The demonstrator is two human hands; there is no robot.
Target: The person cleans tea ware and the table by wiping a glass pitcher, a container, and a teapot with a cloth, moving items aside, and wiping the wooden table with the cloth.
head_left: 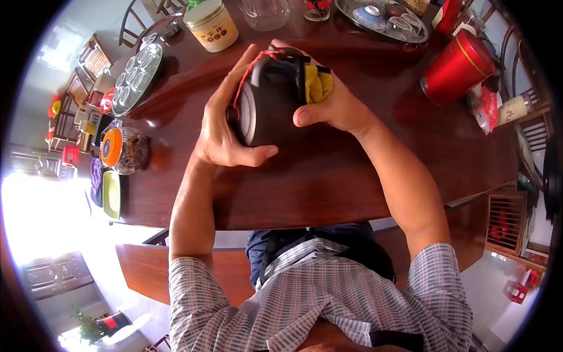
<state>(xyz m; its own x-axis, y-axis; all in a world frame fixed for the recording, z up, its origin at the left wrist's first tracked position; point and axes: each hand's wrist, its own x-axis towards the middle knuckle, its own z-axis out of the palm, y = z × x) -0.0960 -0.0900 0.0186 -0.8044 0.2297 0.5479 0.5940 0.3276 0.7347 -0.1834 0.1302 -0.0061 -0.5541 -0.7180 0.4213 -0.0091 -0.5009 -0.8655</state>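
Above the dark wooden table (pixel 281 193), a dark brown teapot-like pot (pixel 278 114) is held tipped on its side between both hands. A red cord (pixel 237 94) runs along its left and upper edge, and a loop-shaped dark part shows at the top. My left hand (pixel 220 132) is wrapped around the left end, by a pale round rim, with the thumb underneath. My right hand (pixel 340 108) grips the other end, pressing a yellow cloth (pixel 318 85) against it. Most of its fingers are hidden behind the pot and cloth.
A labelled tin (pixel 214 29) and a glass jar (pixel 265 13) stand at the back. On the left are a tray of glasses (pixel 138 76), an orange-lidded jar (pixel 122 149) and a green tray (pixel 111 193). Rightward stand a red canister (pixel 457 67) and a cup tray (pixel 381 34).
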